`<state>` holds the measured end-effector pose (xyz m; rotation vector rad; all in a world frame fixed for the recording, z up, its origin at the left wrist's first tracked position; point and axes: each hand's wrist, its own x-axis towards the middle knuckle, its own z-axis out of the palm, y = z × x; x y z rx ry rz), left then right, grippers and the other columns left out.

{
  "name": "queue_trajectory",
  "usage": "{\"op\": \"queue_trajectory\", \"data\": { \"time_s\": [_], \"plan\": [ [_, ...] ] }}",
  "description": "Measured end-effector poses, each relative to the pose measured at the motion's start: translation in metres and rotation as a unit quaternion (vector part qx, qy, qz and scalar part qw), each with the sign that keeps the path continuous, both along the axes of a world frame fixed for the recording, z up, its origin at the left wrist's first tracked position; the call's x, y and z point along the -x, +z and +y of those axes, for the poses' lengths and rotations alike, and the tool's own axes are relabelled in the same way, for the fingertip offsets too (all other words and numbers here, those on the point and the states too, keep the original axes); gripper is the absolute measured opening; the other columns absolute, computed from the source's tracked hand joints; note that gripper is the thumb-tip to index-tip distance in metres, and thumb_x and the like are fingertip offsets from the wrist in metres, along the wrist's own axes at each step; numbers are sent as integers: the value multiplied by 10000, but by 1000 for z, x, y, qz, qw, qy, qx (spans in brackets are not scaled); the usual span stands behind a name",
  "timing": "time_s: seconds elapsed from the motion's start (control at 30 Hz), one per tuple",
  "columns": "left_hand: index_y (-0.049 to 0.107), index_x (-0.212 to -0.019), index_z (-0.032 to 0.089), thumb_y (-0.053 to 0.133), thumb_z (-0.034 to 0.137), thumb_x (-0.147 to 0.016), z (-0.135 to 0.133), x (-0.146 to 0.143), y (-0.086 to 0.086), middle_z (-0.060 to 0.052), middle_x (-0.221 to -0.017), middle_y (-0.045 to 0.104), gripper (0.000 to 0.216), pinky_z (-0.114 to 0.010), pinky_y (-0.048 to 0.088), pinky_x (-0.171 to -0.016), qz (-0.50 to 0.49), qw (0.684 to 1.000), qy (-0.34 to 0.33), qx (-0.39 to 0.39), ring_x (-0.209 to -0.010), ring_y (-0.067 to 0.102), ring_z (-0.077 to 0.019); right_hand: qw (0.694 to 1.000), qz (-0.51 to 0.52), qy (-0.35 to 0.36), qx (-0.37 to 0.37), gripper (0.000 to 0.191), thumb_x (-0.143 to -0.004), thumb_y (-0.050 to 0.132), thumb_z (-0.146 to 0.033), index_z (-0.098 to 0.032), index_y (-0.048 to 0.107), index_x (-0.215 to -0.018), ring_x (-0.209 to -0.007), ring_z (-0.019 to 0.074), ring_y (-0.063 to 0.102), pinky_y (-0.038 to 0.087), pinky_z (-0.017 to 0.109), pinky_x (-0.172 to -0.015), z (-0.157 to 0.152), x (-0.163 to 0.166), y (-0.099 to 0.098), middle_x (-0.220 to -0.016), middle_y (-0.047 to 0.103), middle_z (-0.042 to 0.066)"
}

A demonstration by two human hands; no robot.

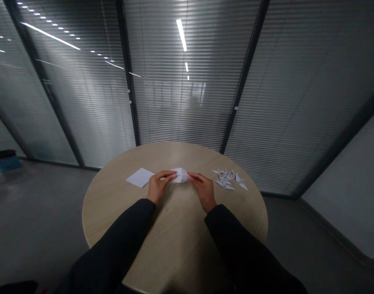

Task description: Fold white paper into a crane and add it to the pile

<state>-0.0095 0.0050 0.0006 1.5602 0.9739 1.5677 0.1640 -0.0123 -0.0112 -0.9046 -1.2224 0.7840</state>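
Pinching creased white paper [180, 175] between left hand [158, 185], right hand [203, 190]

Middle: a folded paper [180, 175] is lying on the table [180, 232], just past its centre.
Left hand: the left hand [159, 185] is resting at the folded paper's 9 o'clock, fingertips touching it.
Right hand: the right hand [203, 190] is resting at its 3 o'clock, fingertips apparently touching it.
Farther left: a paper sheet [140, 177] is lying at 9 o'clock, just beside the left hand.
Farther right: paper cranes [229, 179] are lying in a heap at 3 o'clock, overlapping too much to separate.
Behind: a glass partition [180, 102] is standing beyond the table at 12 o'clock.
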Motion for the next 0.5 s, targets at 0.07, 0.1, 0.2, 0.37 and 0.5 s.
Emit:
{"op": "queue_trajectory", "data": {
  "time_s": [0.07,0.1,0.2,0.37,0.5],
  "plan": [
    [757,-787,181,757,371,-641,0,-1,0,-77,-878,744,239,-341,496,-809,-17,1000,-14,12,-841,663,-220,1000,12,2,13,260,-646,762,-359,-204,741,-853,-893,224,678,520,382,-869,-1,1,1,-922,742,50],
    [757,-791,178,760,365,-637,-1,-2,0,-81,-883,744,243,-342,497,-806,-28,999,-21,20,-841,663,-220,1000,19,3,17,263,-644,763,-357,-201,739,-855,-891,223,678,518,382,-870,-2,2,1,-918,743,50],
    [756,-789,174,772,341,-621,-3,-5,0,-81,-878,741,238,-332,496,-787,-60,997,-36,41,-829,659,-210,999,35,6,24,266,-645,762,-355,-195,733,-855,-894,220,674,507,379,-875,-4,5,2,-916,742,50],
    [752,-763,182,773,328,-625,-3,-8,-4,-61,-858,697,202,-295,484,-745,-84,995,-38,34,-811,626,-176,997,60,14,34,248,-654,747,-360,-193,721,-834,-872,214,663,497,368,-855,-3,9,-1,-885,733,41],
    [751,-726,188,783,329,-608,2,-9,-11,-66,-974,624,187,-278,478,-754,-95,995,-20,12,-904,594,-176,999,47,5,22,238,-680,729,-375,-203,714,-845,-896,209,642,481,356,-857,1,8,-8,-898,710,32]
  ]
}}
